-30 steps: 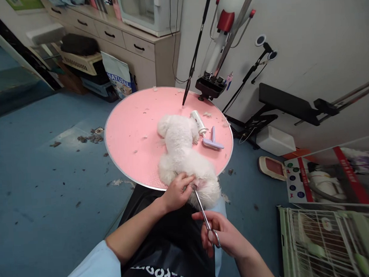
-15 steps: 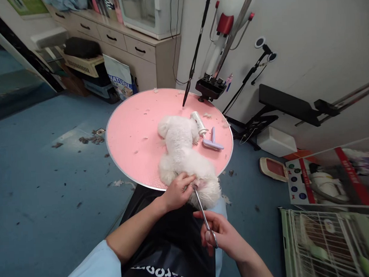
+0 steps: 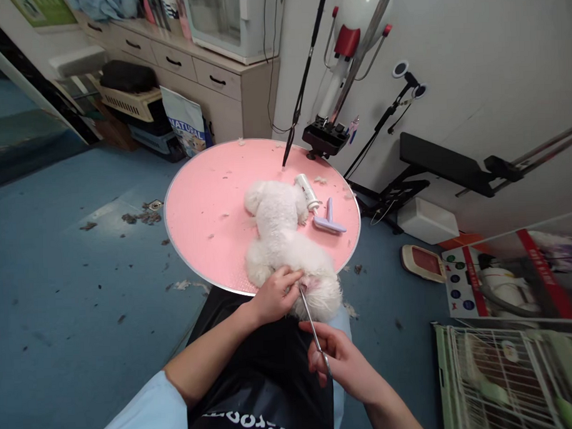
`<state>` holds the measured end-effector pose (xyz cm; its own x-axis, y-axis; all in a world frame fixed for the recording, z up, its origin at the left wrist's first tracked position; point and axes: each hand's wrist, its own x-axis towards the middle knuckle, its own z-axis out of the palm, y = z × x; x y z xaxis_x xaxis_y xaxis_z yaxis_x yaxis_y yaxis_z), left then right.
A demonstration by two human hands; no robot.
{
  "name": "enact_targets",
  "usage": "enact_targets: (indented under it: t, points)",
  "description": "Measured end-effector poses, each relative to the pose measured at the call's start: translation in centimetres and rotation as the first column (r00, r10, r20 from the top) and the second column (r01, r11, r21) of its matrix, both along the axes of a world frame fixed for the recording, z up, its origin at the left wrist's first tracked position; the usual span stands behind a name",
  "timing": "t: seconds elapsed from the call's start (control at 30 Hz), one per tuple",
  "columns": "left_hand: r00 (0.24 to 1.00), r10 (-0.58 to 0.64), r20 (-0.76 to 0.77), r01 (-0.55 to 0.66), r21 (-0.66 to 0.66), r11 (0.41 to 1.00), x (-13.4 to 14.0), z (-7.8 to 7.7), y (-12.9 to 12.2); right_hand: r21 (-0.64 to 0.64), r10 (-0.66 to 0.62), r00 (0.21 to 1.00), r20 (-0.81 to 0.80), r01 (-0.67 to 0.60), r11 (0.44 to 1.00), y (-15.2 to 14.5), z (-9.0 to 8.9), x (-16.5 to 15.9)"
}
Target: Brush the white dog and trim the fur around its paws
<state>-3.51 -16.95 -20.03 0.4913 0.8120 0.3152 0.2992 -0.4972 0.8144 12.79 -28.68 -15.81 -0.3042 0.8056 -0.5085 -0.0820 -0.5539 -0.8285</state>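
A small white curly-haired dog lies on the round pink table, its near end at the table's edge by my apron. My left hand is closed on the fur beside a patch of bare pink skin. My right hand holds a long, slim ring-handled metal tool, scissors or forceps, I cannot tell which. Its rings are around my fingers, and its tip reaches the pink patch by my left fingertips. Whether the tip touches the skin is too small to see.
A white bottle and a lilac T-shaped comb lie right of the dog. A black strap hangs over the table's far side, near a black tool holder. Loose hair tufts litter the floor. A wire cage stands at lower right.
My right hand and the tool's handle have shifted very slightly left. The tip stays at the pink patch. My left hand and the dog look the same.
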Motion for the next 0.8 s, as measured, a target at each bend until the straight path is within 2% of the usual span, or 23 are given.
enact_targets:
  t: [0.23, 0.43, 0.53, 0.67, 0.8]
  points:
    - [1.0, -0.006, 0.012, 0.007, -0.009, 1.0, 0.1, 0.2, 0.1, 0.022, -0.025, 1.0, 0.016, 0.025, 0.999, -0.9, -0.2, 0.7]
    - [1.0, -0.008, 0.009, 0.008, -0.007, 1.0, 0.1, 0.1, 0.1, 0.06, 0.016, 0.999, 0.042, -0.019, 0.998, 0.1, -0.5, 1.2]
    - [1.0, -0.009, 0.01, 0.009, 0.004, 1.0, 0.0, 0.1, 0.2, 0.034, 0.007, 0.999, 0.041, -0.009, 0.999, 0.4, -0.2, 1.0]
    - [0.999, 0.025, 0.024, -0.025, -0.008, 1.0, 0.1, 0.2, 0.2, 0.015, -0.02, 1.0, -0.001, 0.02, 1.0, 0.2, 0.3, 0.6]
    - [0.997, 0.062, 0.048, -0.062, -0.018, 0.998, 0.5, 0.2, 0.1, 0.013, -0.121, 0.986, -0.117, 0.123, 0.992, -0.5, -0.2, 0.3]
